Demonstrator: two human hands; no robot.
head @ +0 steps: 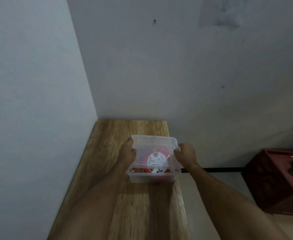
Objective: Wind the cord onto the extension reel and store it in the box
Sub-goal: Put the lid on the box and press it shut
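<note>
A clear plastic box (152, 176) stands on a wooden surface (138, 205), and this surface is pushed into the corner where two pale walls meet. The box is near the right edge of the surface, about in the middle of its length. Inside the box lies the extension reel (157, 161), flat on its side, with a white round face turned up and an orange rim around it; some dark marks are on the white face, but they are too blurred to read. A bit of orange cord (138, 169) shows in the box at the left of the reel, near the front wall. Over the box sits a clear lid (155, 141), and it is tilted: its far edge is higher, and its near edge is low over the reel, so the front part of the box shows open below it. The left hand (129, 152) is closed on the left edge of the lid, with the fingers curled over the rim. The right hand (185, 154) is closed on the right edge of the lid in the same way. Both bare forearms reach to the box from the near side. To the right of the box, down on the floor and well apart from it, stands a dark red crate (277, 181) with something dark in it that I cannot make out.
</note>
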